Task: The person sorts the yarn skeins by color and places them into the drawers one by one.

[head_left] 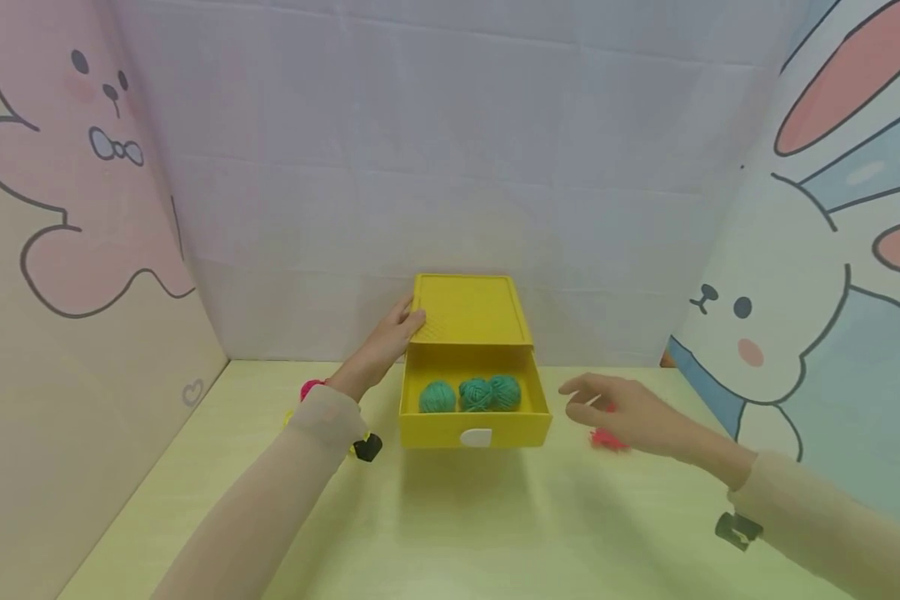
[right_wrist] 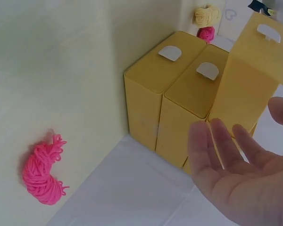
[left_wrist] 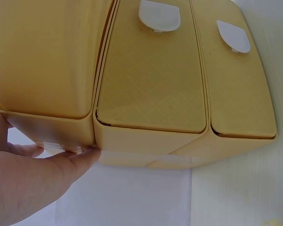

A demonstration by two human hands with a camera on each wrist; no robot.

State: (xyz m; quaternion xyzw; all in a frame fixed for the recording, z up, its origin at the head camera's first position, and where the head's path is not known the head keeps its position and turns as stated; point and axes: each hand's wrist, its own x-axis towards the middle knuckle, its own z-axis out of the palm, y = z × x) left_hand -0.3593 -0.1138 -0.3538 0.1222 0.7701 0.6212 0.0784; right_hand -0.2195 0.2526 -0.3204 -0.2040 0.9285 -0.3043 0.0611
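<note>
Yellow plastic drawer unit stands at the far middle of a pale green table, its top drawer pulled out toward the near side with three teal yarn balls lying in a row inside. Left hand rests against the unit's left side, fingers straight and laid flat on the yellow wall; the left wrist view shows the fingertips touching the casing's edge. Right hand hovers just right of the open drawer, palm turned inward, fingers spread loosely and holding nothing, apart from the unit. Pink yarn skein lies on the table under and just beyond that hand. Left of the unit, behind the left wrist, sit a pink yarn ball and a yellow yarn ball, touching each other. White tab handles mark the closed drawers below. Cartoon rabbit panels wall the scene at left and right
</note>
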